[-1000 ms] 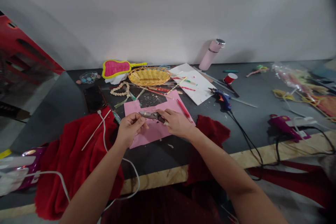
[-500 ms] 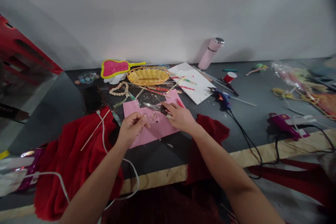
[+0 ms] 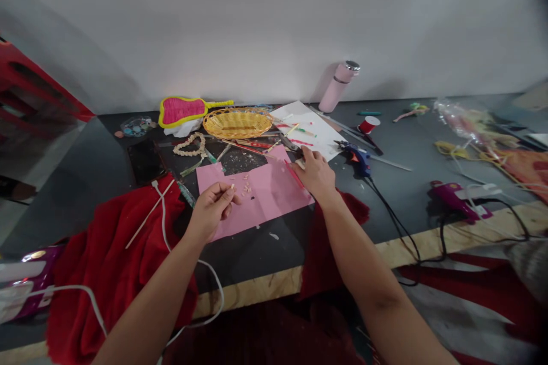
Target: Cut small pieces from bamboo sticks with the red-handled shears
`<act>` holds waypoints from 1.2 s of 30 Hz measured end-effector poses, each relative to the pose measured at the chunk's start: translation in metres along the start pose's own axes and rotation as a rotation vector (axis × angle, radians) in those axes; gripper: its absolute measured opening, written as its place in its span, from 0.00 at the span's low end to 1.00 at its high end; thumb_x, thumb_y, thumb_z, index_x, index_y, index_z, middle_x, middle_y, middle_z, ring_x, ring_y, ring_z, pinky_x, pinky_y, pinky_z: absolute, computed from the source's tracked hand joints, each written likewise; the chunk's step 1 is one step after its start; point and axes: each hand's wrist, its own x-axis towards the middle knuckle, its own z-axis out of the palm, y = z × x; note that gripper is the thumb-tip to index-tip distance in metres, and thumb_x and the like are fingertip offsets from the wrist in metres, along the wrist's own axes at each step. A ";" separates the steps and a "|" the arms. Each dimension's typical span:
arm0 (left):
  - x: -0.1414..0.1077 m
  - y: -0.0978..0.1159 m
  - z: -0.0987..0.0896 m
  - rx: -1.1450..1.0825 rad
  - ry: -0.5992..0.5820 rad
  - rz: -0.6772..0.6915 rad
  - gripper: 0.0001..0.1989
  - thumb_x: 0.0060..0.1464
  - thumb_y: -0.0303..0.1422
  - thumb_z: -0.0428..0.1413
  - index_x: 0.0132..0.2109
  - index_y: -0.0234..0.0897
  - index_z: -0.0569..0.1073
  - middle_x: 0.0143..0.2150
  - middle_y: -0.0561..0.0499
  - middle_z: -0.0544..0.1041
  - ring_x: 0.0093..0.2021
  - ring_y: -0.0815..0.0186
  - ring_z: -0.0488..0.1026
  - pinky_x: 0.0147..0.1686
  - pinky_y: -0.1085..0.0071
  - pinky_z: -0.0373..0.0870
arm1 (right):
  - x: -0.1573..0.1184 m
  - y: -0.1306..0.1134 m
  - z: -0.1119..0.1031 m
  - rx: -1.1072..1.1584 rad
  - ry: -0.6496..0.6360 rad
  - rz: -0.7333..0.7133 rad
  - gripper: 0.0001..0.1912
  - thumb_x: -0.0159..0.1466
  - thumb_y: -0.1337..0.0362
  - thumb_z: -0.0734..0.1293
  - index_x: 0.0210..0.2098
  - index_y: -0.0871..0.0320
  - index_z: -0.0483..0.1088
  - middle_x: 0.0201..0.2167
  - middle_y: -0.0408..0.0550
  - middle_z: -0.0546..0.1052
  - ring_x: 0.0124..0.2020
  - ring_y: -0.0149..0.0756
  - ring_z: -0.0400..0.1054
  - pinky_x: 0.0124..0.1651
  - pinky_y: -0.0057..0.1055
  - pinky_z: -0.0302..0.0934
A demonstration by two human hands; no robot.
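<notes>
My left hand (image 3: 213,209) is over the left part of a pink paper sheet (image 3: 274,199). Its thumb and index finger are closed in a pinch on a small pale piece (image 3: 232,186). Several similar tiny pieces (image 3: 246,187) lie on the paper beside those fingertips. My right hand (image 3: 315,175) is at the paper's far right corner, fingers curled round the handles of a plier-like metal tool (image 3: 287,142). The tool's grey head points away to the left, by the white sheet (image 3: 323,134). A red stick (image 3: 294,175) lies just left of this hand.
Behind the paper are a yellow wicker basket (image 3: 237,124), a pink-and-yellow paddle shape (image 3: 182,112) and a braided heart (image 3: 189,145). A glue gun (image 3: 358,159) with its cord and a pink bottle (image 3: 338,88) stand right. Red cloth (image 3: 107,256) and a white cable lie left.
My right hand has moved right and away from me, carrying the metal tool off the middle of the pink paper. My left hand keeps its place, and the pale piece now shows in its pinch.
</notes>
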 end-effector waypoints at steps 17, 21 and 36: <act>0.001 -0.001 -0.002 -0.020 0.030 -0.021 0.14 0.50 0.34 0.58 0.43 0.37 0.65 0.27 0.53 0.76 0.15 0.79 0.57 0.16 0.81 0.50 | -0.005 -0.015 0.010 0.071 0.126 -0.342 0.19 0.67 0.66 0.55 0.54 0.55 0.66 0.55 0.51 0.68 0.54 0.46 0.55 0.53 0.42 0.55; 0.002 -0.001 -0.002 -0.025 0.043 -0.016 0.14 0.50 0.35 0.58 0.43 0.37 0.64 0.26 0.54 0.75 0.15 0.79 0.57 0.16 0.81 0.50 | -0.022 -0.049 0.016 0.135 0.016 -0.687 0.23 0.65 0.71 0.56 0.58 0.55 0.63 0.57 0.46 0.67 0.56 0.43 0.53 0.58 0.42 0.49; 0.004 -0.001 -0.001 -0.002 0.045 -0.036 0.14 0.50 0.37 0.58 0.41 0.37 0.65 0.27 0.54 0.75 0.15 0.79 0.58 0.15 0.80 0.49 | -0.030 -0.071 0.021 0.219 -0.172 -0.765 0.28 0.63 0.73 0.57 0.62 0.54 0.57 0.56 0.50 0.68 0.57 0.42 0.53 0.57 0.43 0.47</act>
